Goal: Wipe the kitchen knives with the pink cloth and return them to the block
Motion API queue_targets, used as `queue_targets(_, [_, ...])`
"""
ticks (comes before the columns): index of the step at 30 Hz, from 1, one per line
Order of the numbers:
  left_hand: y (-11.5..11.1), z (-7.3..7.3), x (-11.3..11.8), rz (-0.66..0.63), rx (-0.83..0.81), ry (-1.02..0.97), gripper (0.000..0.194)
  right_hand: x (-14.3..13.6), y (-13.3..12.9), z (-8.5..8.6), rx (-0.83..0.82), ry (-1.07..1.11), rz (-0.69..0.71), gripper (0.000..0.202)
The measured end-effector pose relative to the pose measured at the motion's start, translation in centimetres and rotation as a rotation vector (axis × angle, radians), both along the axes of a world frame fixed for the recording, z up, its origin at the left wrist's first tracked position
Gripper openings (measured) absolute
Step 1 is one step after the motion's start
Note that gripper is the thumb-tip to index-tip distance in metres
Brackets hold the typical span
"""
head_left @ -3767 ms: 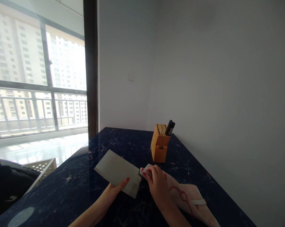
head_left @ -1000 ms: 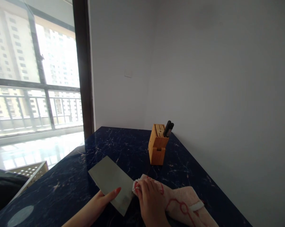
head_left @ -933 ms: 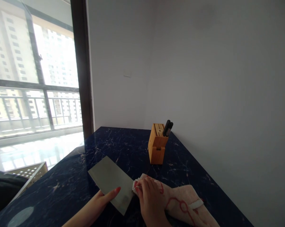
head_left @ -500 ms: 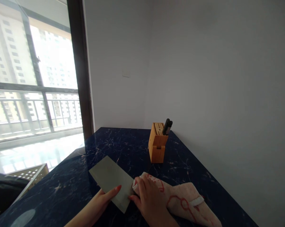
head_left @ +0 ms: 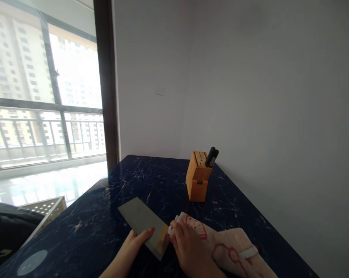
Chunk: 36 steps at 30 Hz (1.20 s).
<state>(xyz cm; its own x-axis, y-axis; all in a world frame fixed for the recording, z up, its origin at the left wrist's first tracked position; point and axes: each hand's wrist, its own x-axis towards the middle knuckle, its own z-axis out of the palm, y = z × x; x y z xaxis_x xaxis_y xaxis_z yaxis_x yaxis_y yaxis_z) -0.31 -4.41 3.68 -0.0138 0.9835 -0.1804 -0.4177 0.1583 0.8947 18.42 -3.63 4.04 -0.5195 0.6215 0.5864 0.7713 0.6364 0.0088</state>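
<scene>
Grey blade (head_left: 140, 217), well apart from tabletop's left edge (head_left: 89, 195)

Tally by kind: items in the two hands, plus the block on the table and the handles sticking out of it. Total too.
Rectangular grey metal blade, in the left hand: 1
Pale pink cloth with red pattern, in the right hand: 1
Light-brown wooden knife block: 1
Black handles, in the block: 2
Total: 5
</scene>
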Motion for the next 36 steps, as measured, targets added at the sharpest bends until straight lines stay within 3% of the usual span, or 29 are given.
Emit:
queue_targets(4, [0.0, -0.3, 0.2, 0.038, -0.014, -0.017, 0.023, 0.1, 0.0, -0.1, -0.029, -0.006, -0.016, 0.029])
queue_targets(12, [-0.3, 0.7, 0.8, 0.097, -0.018, -0.058, 0.02, 0.5, 0.3, -0.3, 0.001, 0.021, 0.012, 0.044])
queue_targets(20, [-0.5, 0.8, 0.8, 0.2, -0.033, -0.087, 0.039, 0.8, 0.9, -0.5, -0.017, 0.254, -0.006, 0.046])
queue_targets(28, [-0.1, -0.1, -0.2, 0.095, -0.004, -0.161, 0.047, 0.7, 1.6, -0.8, -0.112, 0.431, -0.031, 0.024])
queue_targets(36, [-0.1, 0.2, -0.1, 0.046, 0.027, -0.145, 0.035, -0.3, -0.5, 0.0, -0.169, 0.315, 0.121, 0.035])
